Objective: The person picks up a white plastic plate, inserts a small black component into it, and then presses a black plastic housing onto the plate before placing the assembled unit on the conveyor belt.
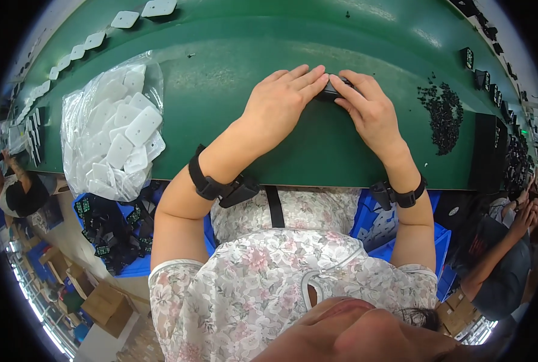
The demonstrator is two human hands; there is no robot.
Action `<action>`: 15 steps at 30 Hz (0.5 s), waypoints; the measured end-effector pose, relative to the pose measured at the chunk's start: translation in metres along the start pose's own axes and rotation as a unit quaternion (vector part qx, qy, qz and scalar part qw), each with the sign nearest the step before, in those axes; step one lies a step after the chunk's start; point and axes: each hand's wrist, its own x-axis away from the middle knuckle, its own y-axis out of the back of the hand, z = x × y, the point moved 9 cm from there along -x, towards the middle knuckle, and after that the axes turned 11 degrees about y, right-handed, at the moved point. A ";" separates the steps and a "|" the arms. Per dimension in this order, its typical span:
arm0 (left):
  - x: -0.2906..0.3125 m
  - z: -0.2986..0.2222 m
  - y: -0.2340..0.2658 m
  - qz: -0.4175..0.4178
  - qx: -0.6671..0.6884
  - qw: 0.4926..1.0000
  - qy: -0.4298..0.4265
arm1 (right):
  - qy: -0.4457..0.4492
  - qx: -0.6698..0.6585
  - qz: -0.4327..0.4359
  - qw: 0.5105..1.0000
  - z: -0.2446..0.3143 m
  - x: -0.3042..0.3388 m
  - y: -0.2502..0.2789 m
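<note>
A small black plastic part (329, 92), mostly covered by fingers, lies at the green tabletop between my two hands. From the left, my left hand (281, 99) presses its fingertips against the part, fingers close together. My right hand (368, 102) grips the other side with thumb and bent fingers. How the part is built cannot be made out. Left of my hands, a clear plastic bag (70, 130) spills white rounded plates (143, 125). To the right lies a pile of tiny black pieces (442, 117).
White plates (95, 40) line the table's far left edge. Black pieces with green circuit boards (482, 79) stand along the right, near a black box (487, 151). Blue bins (139, 265) sit below the front edge. Other people (498, 259) work at both sides.
</note>
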 end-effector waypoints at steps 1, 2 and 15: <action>0.003 -0.001 -0.001 0.000 -0.035 0.999 -0.008 | 0.010 0.013 0.010 1.000 0.002 -0.002 -0.001; 0.005 -0.001 -0.002 0.000 -0.070 0.997 -0.016 | 0.020 0.026 0.019 0.999 0.003 -0.002 -0.004; -0.019 0.006 0.000 -0.114 0.017 0.993 0.019 | -0.234 -0.446 -0.082 0.860 -0.059 0.002 -0.022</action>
